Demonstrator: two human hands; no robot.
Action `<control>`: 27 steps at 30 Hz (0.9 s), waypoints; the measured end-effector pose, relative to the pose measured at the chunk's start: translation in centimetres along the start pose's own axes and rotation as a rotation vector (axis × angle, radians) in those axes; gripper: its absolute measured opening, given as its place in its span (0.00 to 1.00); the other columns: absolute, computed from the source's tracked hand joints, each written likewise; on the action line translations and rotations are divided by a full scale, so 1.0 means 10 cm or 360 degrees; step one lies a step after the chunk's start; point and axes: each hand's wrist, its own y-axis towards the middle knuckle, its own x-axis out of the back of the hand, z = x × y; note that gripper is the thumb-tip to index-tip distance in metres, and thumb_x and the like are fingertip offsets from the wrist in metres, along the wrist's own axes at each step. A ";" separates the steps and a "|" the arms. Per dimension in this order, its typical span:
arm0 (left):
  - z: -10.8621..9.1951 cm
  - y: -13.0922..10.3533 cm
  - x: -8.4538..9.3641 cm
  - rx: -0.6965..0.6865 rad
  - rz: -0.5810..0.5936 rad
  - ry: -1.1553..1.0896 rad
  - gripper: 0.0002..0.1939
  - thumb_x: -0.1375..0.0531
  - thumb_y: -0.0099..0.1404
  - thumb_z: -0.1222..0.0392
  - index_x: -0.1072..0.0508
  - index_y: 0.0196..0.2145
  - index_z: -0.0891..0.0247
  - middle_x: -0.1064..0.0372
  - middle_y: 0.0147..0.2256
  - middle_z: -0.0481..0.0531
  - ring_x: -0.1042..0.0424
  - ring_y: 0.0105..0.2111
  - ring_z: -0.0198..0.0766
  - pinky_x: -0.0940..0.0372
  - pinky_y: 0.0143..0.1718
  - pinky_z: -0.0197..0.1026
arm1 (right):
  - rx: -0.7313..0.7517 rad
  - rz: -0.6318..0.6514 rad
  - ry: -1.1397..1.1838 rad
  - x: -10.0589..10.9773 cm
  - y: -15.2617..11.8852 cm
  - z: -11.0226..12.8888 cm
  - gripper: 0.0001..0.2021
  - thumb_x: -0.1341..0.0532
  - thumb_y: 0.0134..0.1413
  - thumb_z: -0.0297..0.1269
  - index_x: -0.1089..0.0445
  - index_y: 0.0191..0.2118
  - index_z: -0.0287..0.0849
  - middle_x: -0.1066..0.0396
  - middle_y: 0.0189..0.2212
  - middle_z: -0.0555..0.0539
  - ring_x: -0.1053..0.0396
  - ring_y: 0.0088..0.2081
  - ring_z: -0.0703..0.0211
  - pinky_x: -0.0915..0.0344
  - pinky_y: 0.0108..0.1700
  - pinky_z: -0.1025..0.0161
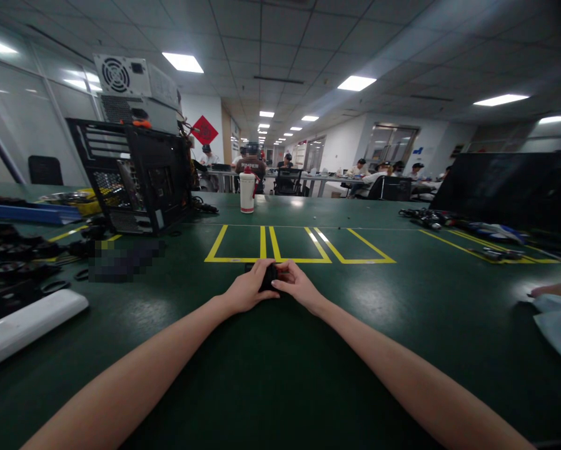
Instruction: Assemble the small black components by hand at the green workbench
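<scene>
Both hands meet over the green tabletop [280,375], just on the near side of the yellow tape outlines. Between them is a small black object [267,279], largely covered by the fingers, so its kind does not show. My left hand [248,289] is closed around its left side, thumb toward me. From the right, my right hand [299,286] pinches its edge with thumb and fingers. Yellow tape boxes [303,260] lie right behind the hands.
On the left stand an open black computer case [162,178] with power supplies [121,76] on top, cables and a long white object [36,325]. A white cup [247,192] is farther back. At right are a dark monitor [510,187], cables and another person's sleeve [559,322].
</scene>
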 end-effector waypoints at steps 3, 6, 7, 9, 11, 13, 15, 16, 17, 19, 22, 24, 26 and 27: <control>0.00 0.00 0.00 -0.0001 -0.0010 0.0000 0.35 0.41 0.53 0.52 0.55 0.53 0.55 0.49 0.51 0.54 0.38 0.45 0.47 0.37 0.41 0.51 | 0.0042 0.0010 -0.0007 -0.02 -0.01 0.01 0.14 0.38 0.40 0.35 0.40 0.36 0.44 0.38 0.37 0.51 0.36 0.41 0.61 0.40 0.46 0.58; 0.00 0.00 0.00 -0.0009 -0.0003 -0.0002 0.35 0.41 0.53 0.51 0.56 0.53 0.55 0.50 0.51 0.54 0.39 0.46 0.47 0.37 0.41 0.51 | 0.0064 -0.0051 -0.0043 -0.03 0.00 0.01 0.09 0.41 0.44 0.38 0.39 0.34 0.44 0.38 0.34 0.52 0.36 0.39 0.63 0.40 0.45 0.59; 0.00 0.00 0.00 -0.0009 -0.0004 -0.0001 0.36 0.40 0.53 0.51 0.56 0.53 0.55 0.49 0.51 0.54 0.39 0.46 0.47 0.38 0.41 0.51 | 0.0069 -0.0069 -0.0054 -0.03 0.00 0.00 0.08 0.42 0.45 0.38 0.39 0.33 0.44 0.38 0.33 0.52 0.36 0.38 0.63 0.40 0.45 0.59; 0.00 0.00 0.01 -0.0008 -0.0015 0.0001 0.36 0.40 0.52 0.52 0.55 0.53 0.55 0.49 0.51 0.54 0.39 0.46 0.48 0.38 0.42 0.52 | 0.0070 -0.0090 -0.0072 -0.02 0.02 -0.02 0.08 0.42 0.46 0.38 0.39 0.33 0.44 0.37 0.33 0.51 0.36 0.38 0.63 0.40 0.45 0.59; 0.00 0.00 0.00 -0.0008 -0.0019 -0.0001 0.35 0.40 0.52 0.52 0.55 0.53 0.55 0.49 0.51 0.54 0.40 0.47 0.48 0.38 0.42 0.51 | 0.0037 -0.0109 -0.0085 -0.01 0.04 -0.05 0.09 0.42 0.45 0.38 0.39 0.35 0.43 0.37 0.34 0.51 0.37 0.38 0.63 0.40 0.45 0.59; 0.00 0.00 0.00 -0.0002 -0.0013 -0.0006 0.35 0.40 0.53 0.52 0.55 0.53 0.55 0.49 0.51 0.54 0.39 0.46 0.47 0.38 0.41 0.51 | -0.0006 -0.0119 -0.0103 0.00 0.04 -0.05 0.10 0.42 0.45 0.38 0.39 0.36 0.42 0.37 0.35 0.50 0.37 0.39 0.62 0.41 0.46 0.58; 0.00 0.00 0.00 0.0001 -0.0006 -0.0008 0.35 0.40 0.53 0.52 0.55 0.53 0.55 0.49 0.51 0.54 0.38 0.45 0.47 0.37 0.41 0.51 | -0.0022 -0.0105 -0.0102 0.00 0.03 -0.05 0.10 0.41 0.45 0.38 0.39 0.35 0.42 0.37 0.35 0.49 0.37 0.40 0.61 0.40 0.45 0.58; 0.00 0.00 0.00 0.0001 -0.0006 -0.0008 0.36 0.40 0.53 0.51 0.56 0.53 0.55 0.49 0.51 0.54 0.38 0.45 0.47 0.37 0.41 0.51 | -0.0014 -0.0083 -0.0092 0.00 0.02 -0.04 0.11 0.41 0.44 0.38 0.40 0.35 0.42 0.37 0.36 0.49 0.37 0.40 0.61 0.40 0.45 0.58; 0.00 0.00 0.00 0.0002 -0.0006 -0.0007 0.36 0.40 0.53 0.51 0.56 0.53 0.55 0.49 0.51 0.54 0.38 0.45 0.47 0.37 0.41 0.50 | 0.0005 -0.0057 -0.0080 0.00 0.01 -0.03 0.11 0.40 0.43 0.37 0.40 0.35 0.42 0.37 0.36 0.50 0.36 0.40 0.61 0.40 0.45 0.58; 0.01 0.00 -0.01 0.0002 -0.0007 -0.0004 0.35 0.40 0.53 0.52 0.56 0.53 0.55 0.49 0.51 0.54 0.39 0.45 0.47 0.37 0.41 0.50 | 0.0044 -0.0015 -0.0061 -0.01 -0.01 0.00 0.13 0.39 0.41 0.35 0.40 0.35 0.43 0.38 0.36 0.51 0.37 0.40 0.61 0.40 0.46 0.58; 0.01 0.00 -0.01 -0.0003 -0.0009 0.0000 0.35 0.41 0.53 0.52 0.55 0.53 0.55 0.49 0.51 0.54 0.39 0.46 0.47 0.38 0.41 0.50 | 0.0069 -0.0006 -0.0050 -0.02 -0.02 0.02 0.13 0.39 0.41 0.35 0.41 0.35 0.44 0.38 0.35 0.52 0.37 0.41 0.62 0.41 0.46 0.59; 0.01 0.00 -0.01 -0.0008 -0.0010 0.0000 0.35 0.41 0.53 0.52 0.55 0.53 0.55 0.49 0.51 0.54 0.39 0.46 0.47 0.37 0.41 0.50 | 0.0062 -0.0022 -0.0051 -0.02 -0.01 0.02 0.10 0.40 0.43 0.36 0.40 0.34 0.44 0.38 0.34 0.52 0.36 0.39 0.62 0.40 0.46 0.58; 0.00 0.01 -0.01 -0.0008 -0.0014 -0.0002 0.34 0.41 0.53 0.52 0.55 0.53 0.55 0.49 0.50 0.54 0.38 0.45 0.47 0.37 0.40 0.50 | 0.0058 -0.0035 -0.0061 -0.02 -0.01 0.01 0.09 0.41 0.44 0.36 0.40 0.34 0.44 0.38 0.34 0.52 0.36 0.39 0.63 0.40 0.45 0.58; 0.00 0.01 0.00 -0.0008 -0.0013 -0.0003 0.33 0.42 0.54 0.52 0.55 0.53 0.55 0.48 0.50 0.54 0.37 0.44 0.46 0.37 0.40 0.50 | 0.0058 -0.0041 -0.0066 -0.01 0.00 0.00 0.10 0.41 0.44 0.36 0.40 0.34 0.44 0.38 0.35 0.51 0.36 0.39 0.62 0.40 0.45 0.58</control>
